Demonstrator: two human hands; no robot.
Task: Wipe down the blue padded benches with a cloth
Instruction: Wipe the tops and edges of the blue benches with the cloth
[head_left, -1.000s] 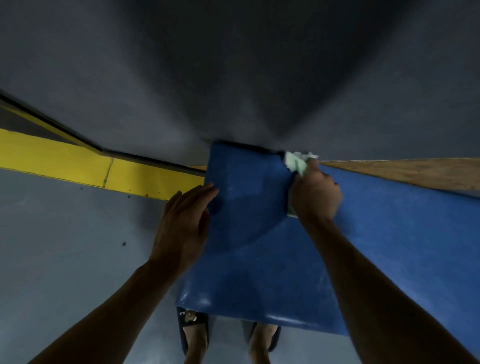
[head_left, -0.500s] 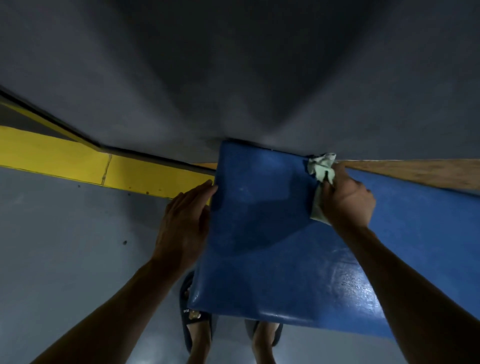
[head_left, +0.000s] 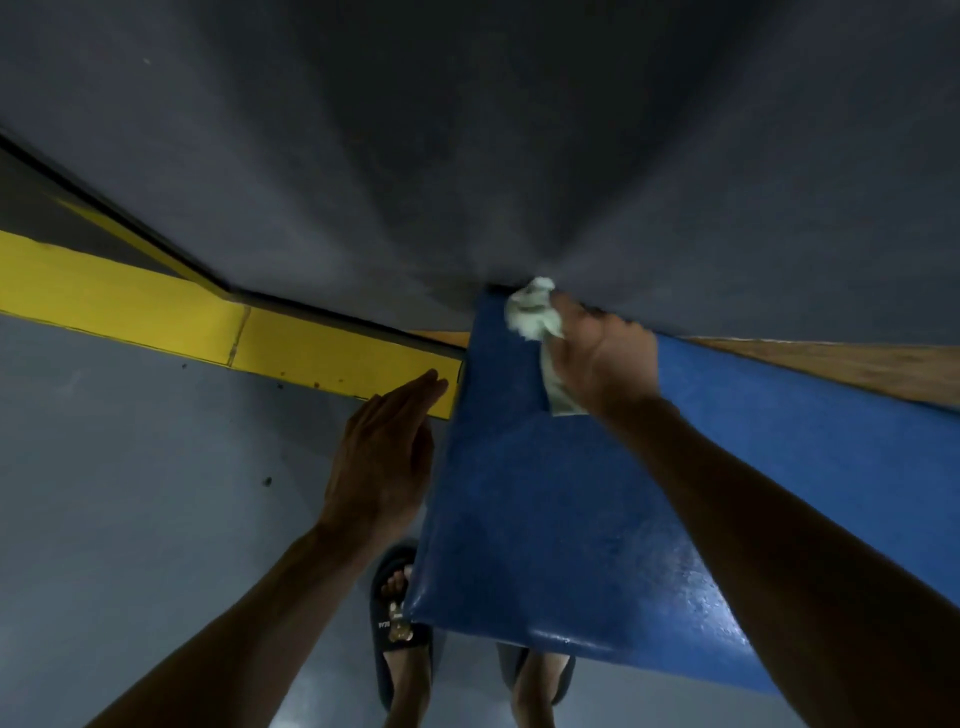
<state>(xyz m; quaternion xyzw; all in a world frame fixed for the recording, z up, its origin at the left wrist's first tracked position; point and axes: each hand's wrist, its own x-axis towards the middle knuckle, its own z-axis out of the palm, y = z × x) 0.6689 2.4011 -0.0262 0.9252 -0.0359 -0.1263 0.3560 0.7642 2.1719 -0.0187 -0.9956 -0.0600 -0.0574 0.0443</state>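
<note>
Against grey wall (head_left: 467, 156), blue padded bench (head_left: 545, 509) running long to the right, pale cloth (head_left: 535, 317) at its far left corner clutched in right hand (head_left: 605, 358), left hand (head_left: 379, 457) flat, seemingly off its left edge.

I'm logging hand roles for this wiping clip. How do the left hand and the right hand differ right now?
The right hand grips a pale cloth at the far corner of the blue bench; the left hand holds nothing. The right hand's fingers are curled; the left hand's are straight, beside the bench's left edge. Both are bare and reach forward.
</note>
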